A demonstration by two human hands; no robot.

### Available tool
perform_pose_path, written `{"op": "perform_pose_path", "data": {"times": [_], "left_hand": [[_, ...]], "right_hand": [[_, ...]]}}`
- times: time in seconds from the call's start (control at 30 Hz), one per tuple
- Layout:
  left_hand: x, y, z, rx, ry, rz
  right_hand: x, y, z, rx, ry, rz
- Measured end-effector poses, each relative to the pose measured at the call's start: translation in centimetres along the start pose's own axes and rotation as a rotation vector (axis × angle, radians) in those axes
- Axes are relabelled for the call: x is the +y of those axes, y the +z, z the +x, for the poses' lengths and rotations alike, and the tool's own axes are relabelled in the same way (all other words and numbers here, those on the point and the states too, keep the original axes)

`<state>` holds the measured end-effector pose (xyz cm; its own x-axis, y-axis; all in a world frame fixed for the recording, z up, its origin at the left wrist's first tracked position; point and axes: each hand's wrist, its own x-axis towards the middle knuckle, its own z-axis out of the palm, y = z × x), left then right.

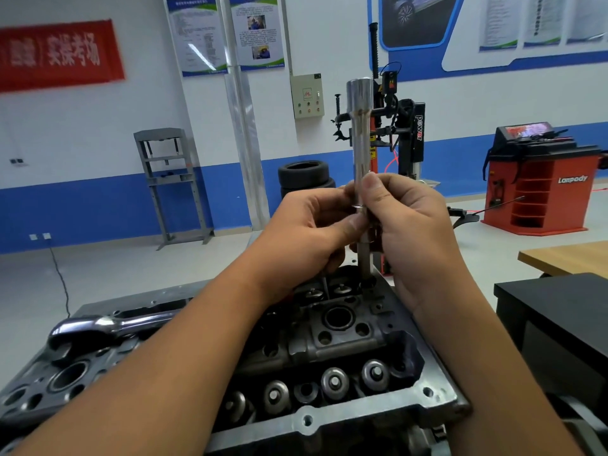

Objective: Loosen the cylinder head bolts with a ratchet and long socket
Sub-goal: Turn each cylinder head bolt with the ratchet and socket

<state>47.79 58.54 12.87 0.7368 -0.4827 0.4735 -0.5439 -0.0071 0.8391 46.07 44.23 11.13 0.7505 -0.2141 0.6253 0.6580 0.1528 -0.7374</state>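
A long chrome socket [361, 126] stands upright over the far right part of the grey cylinder head [342, 343], its square-drive end on top. A thinner shaft below it runs down into a dark bolt hole [367, 282]. My left hand [309, 232] pinches the socket's lower part between thumb and fingers. My right hand [408, 218] grips the same stretch from the right, thumb against the socket. The chrome ratchet [108, 325] lies loose on the left end of the head, in neither hand.
Valve spring caps [334, 381] line the head's near side. A black box [559, 317] and a wooden table [566, 256] stand at the right. Behind are a tire changer [408, 133], stacked tires [304, 176], a red wheel balancer [539, 182] and a grey press frame [171, 182].
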Motion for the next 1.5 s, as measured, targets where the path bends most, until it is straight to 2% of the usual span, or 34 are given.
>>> {"op": "perform_pose_path", "data": {"times": [0.17, 0.33, 0.53, 0.67, 0.83, 1.13, 1.33, 1.5], "left_hand": [[-0.14, 0.08, 0.14, 0.068, 0.055, 0.081], [-0.04, -0.04, 0.02, -0.038, 0.014, 0.005], [-0.43, -0.19, 0.22, 0.077, 0.07, 0.147], [-0.27, -0.35, 0.08, -0.057, 0.024, 0.005], [-0.32, -0.16, 0.29, 0.011, -0.011, 0.0], [-0.35, -0.08, 0.17, -0.041, 0.01, 0.003], [-0.57, -0.27, 0.29, 0.074, 0.046, 0.057], [-0.37, -0.32, 0.06, -0.028, 0.013, -0.04]], "right_hand": [[0.03, 0.13, -0.01, 0.044, -0.016, -0.024], [-0.2, 0.24, -0.1, -0.006, -0.018, -0.043], [-0.25, 0.45, -0.25, -0.007, -0.036, -0.027], [-0.17, 0.37, -0.12, -0.024, -0.049, -0.039], [-0.15, 0.3, -0.09, 0.003, -0.007, 0.011], [-0.16, 0.22, -0.05, 0.031, -0.025, -0.047], [-0.32, 0.3, -0.35, 0.011, -0.019, -0.049], [-0.36, 0.21, -0.21, -0.018, -0.037, -0.08]]}}
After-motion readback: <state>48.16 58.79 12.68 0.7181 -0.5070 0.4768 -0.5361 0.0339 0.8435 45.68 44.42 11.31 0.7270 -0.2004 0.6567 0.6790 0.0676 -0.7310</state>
